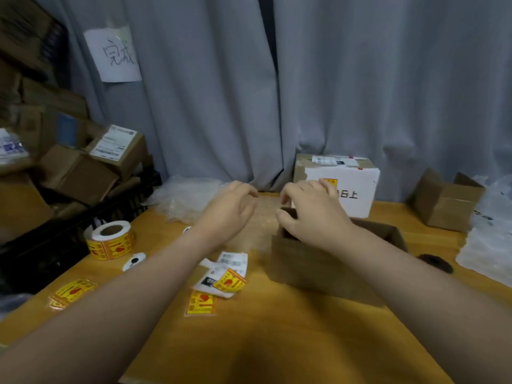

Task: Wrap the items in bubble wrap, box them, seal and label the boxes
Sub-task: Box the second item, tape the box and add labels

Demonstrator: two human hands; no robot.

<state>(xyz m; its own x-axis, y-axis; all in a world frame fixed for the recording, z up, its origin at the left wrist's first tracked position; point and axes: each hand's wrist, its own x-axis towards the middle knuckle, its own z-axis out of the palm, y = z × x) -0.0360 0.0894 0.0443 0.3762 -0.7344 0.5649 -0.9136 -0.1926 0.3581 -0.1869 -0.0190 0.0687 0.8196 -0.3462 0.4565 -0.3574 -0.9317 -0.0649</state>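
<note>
A sheet of bubble wrap (263, 220) lies flat on the wooden table (277, 328), between my hands. My left hand (230, 209) hovers over its left part with loosely curved fingers and holds nothing. My right hand (310, 214) hangs over the far left corner of an open brown cardboard box (318, 270), fingers arched, thumb near the box edge; I see nothing in it. The inside of the box is hidden by my forearm. A roll of yellow fragile labels (110, 239) stands at the left. Loose yellow labels (201, 303) and a white shipping label (234, 261) lie near the middle.
A crumpled heap of bubble wrap (188, 198) sits by the grey curtain. A white labelled box (349, 187) stands behind the open box, a small brown box (443, 206) and plastic bags (490, 245) at the right. A black crate (69, 239) and stacked parcels (110, 153) crowd the left.
</note>
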